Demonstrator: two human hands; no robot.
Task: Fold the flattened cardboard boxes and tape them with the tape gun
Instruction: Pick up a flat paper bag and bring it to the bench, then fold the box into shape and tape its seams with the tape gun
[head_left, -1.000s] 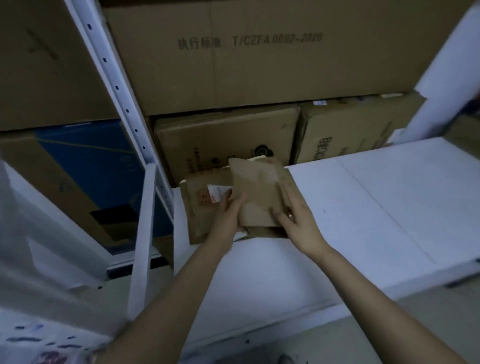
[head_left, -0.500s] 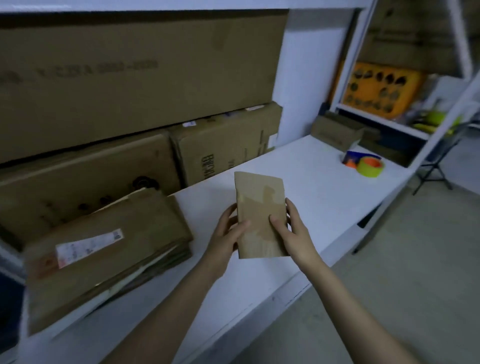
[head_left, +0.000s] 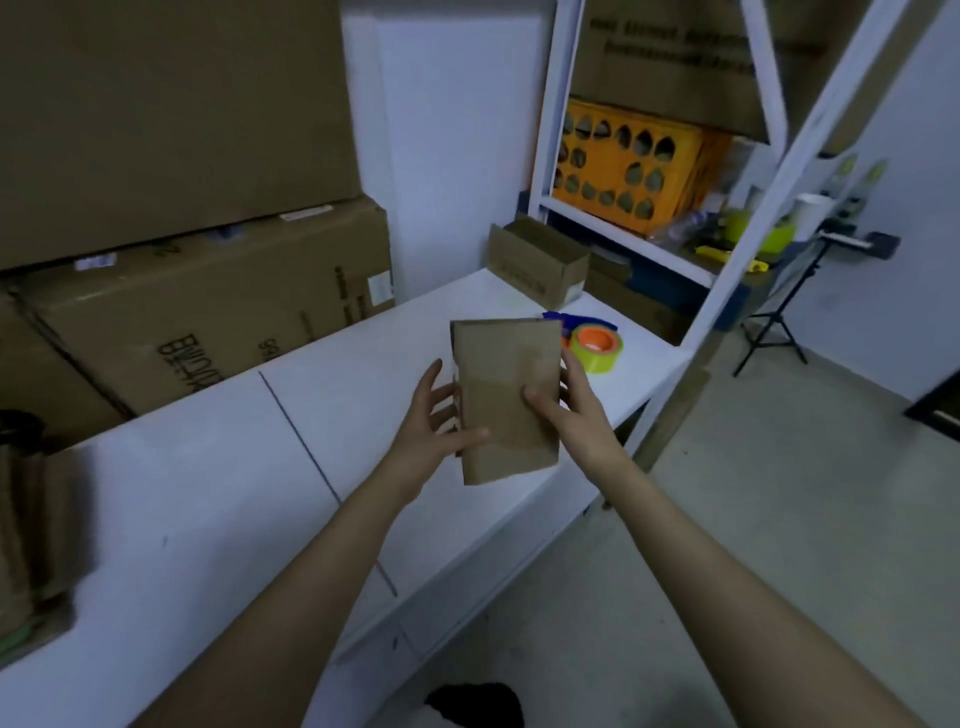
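Note:
A small flattened brown cardboard box (head_left: 506, 384) is held upright above the white shelf top (head_left: 218, 499). My left hand (head_left: 434, 423) grips its left edge, thumb on the front and fingers behind. My right hand (head_left: 563, 402) grips its right edge the same way. Just beyond the box lies the tape gun (head_left: 597, 340), blue with a yellow-green roll on an orange core. A stack of flattened boxes (head_left: 36, 535) sits blurred at the far left edge.
Large cardboard cartons (head_left: 208, 291) stand along the back of the shelf top. A small folded box (head_left: 537, 260) sits at the far end. A white rack post (head_left: 769, 208), an orange crate (head_left: 631, 161) and a tripod (head_left: 774, 322) are on the right, above bare floor.
I have carried the small flattened box to the right, away from the stack, which now sits at the far left. The tape gun and the small folded box are closer.

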